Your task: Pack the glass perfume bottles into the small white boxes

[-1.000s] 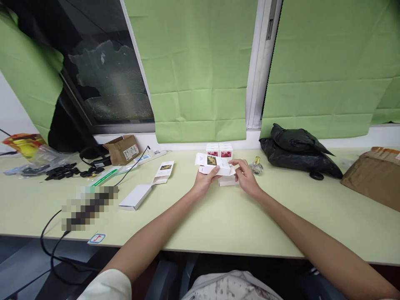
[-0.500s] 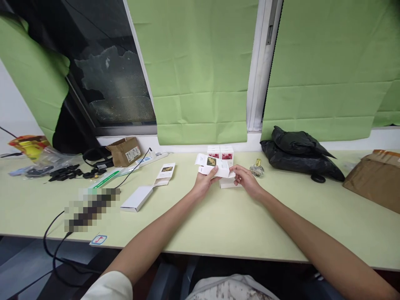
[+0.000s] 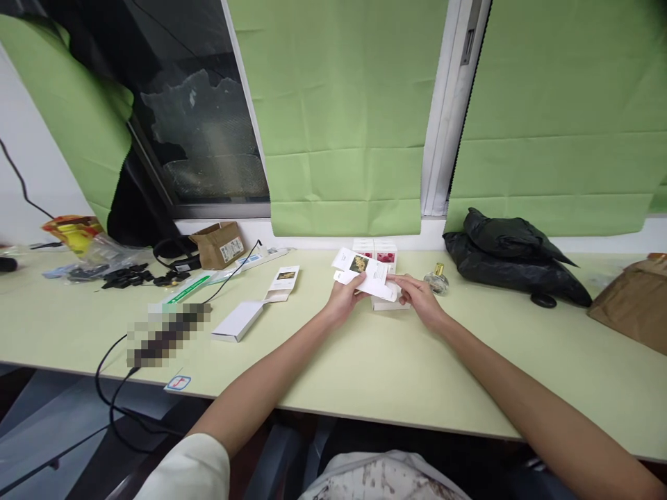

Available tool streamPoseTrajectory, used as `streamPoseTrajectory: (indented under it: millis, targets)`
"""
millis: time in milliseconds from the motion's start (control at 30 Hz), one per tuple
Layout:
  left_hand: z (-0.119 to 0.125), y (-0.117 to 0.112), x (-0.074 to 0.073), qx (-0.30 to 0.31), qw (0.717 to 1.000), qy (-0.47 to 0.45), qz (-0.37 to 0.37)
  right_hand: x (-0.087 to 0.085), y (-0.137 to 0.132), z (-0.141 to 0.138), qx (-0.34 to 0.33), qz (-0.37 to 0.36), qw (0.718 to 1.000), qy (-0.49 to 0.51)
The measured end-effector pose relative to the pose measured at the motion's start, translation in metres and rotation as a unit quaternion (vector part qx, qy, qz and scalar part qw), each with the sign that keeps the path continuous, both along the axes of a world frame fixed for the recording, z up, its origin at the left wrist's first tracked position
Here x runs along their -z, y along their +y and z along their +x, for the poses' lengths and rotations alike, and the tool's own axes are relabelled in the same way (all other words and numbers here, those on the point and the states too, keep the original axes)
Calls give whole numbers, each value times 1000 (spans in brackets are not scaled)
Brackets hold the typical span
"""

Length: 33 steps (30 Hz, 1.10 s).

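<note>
My left hand (image 3: 344, 297) and my right hand (image 3: 418, 296) both grip a small white carton (image 3: 365, 275) with a yellow flower picture, held just above the pale green table (image 3: 365, 361). The left hand pinches its left end and the right hand's fingers close on its right end. Under the carton a second white box (image 3: 388, 303) rests on the table. Behind them two white boxes with red pictures (image 3: 376, 253) stand by the window sill. A small glass bottle with a gold cap (image 3: 436, 280) stands just right of my right hand.
An open white carton (image 3: 244, 317) lies left of my hands, with a flattened one (image 3: 284, 281) behind it. Cables, black parts (image 3: 135, 276) and a small cardboard box (image 3: 219, 244) are at the far left. A black bag (image 3: 511, 260) and a brown parcel (image 3: 630, 305) lie right.
The carton has tilted and shifted slightly in my hands, with my right fingers now along its right end. The view has drifted a little to the left.
</note>
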<state>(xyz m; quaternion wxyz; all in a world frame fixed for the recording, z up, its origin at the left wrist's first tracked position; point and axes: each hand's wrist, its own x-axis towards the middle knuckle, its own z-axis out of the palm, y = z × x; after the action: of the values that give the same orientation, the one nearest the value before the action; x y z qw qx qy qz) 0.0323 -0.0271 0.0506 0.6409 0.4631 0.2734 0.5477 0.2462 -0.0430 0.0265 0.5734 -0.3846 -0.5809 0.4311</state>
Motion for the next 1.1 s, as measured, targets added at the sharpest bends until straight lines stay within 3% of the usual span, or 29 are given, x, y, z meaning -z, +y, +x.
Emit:
streamPoseTrajectory:
  millis: [333,700,867,1000,1100]
  targets:
    - [-6,4,3,24,999,2,-31,7,2,-6,61,26,997,-30]
    - [-13,6,-6,28,999,24,-35,12,9,-9,110,-27,993,32]
    - [-22,8,-15,101,991,87,-14,6,7,-6,60,-35,996,48]
    - [-33,18,-23,78,988,133,11,-1,-2,-8,20,-27,998,51]
    - [-55,34,-33,45,977,207,32,-1,-5,-9,15,-36,999,10]
